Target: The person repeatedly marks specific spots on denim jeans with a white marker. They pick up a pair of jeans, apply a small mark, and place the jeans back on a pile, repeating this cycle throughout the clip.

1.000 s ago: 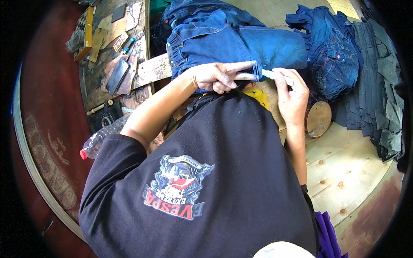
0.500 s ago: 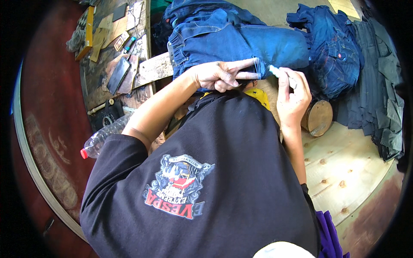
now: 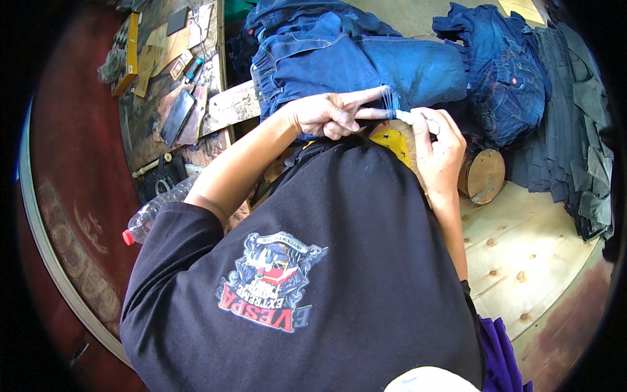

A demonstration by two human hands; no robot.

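Observation:
My left hand has two fingers spread in a V, with several strands of pale blue thread looped around their tips. Its other fingers and thumb are curled in. Close by on the right, my right hand pinches a small pale piece between thumb and fingers, its end at the looped thread. I cannot make out what the piece is. Just beyond both hands lie blue denim trousers with an elastic waist.
At the left, a worn wooden table carries a phone and a yellow-edged box. A clear bottle lies beside my left arm. More folded denim, a stack of grey garments and a round wooden block are on the right.
My right hand has moved slightly left and down, bringing the pale piece up to the thread loops. My left hand keeps its V shape almost unmoved.

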